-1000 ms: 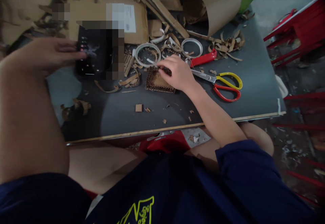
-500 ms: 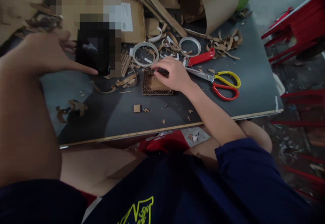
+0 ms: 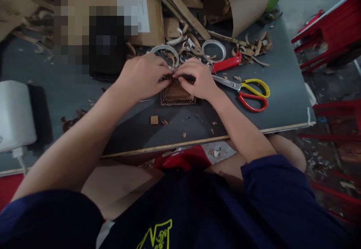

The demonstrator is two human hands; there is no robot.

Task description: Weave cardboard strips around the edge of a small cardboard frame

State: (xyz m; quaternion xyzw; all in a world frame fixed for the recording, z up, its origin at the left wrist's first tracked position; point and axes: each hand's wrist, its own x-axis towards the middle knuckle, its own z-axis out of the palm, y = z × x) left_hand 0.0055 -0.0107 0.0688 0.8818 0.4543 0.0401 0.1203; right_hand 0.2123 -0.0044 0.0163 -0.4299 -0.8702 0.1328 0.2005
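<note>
A small cardboard tray (image 3: pixel 178 101) with walls of layered corrugated strips lies near the middle of the table. My left hand (image 3: pixel 145 75) reaches over its far left corner, fingertips pinched together. Right beside it, my right hand (image 3: pixel 199 79) is also closed, thumb and fingers bent over the tray's far side. The fingertips of both hands nearly meet at the far wall. What they pinch there is too small and too covered to make out. The hands hide the tray's far wall and part of its inside.
Right of my hands lie scissors (image 3: pixel 239 86) with yellow and red handles and a red-handled cutter (image 3: pixel 227 63). Behind are tape rolls (image 3: pixel 214 50), cardboard scraps (image 3: pixel 258 46) and a rolled cardboard tube (image 3: pixel 249 6). A dark device (image 3: pixel 107 59) stands left; a white charger (image 3: pixel 17 113) sits far left.
My left hand has moved right, from beside the dark device to the cardboard tray, and its fingers have closed. My right hand stays at the tray. The white charger has come into view.
</note>
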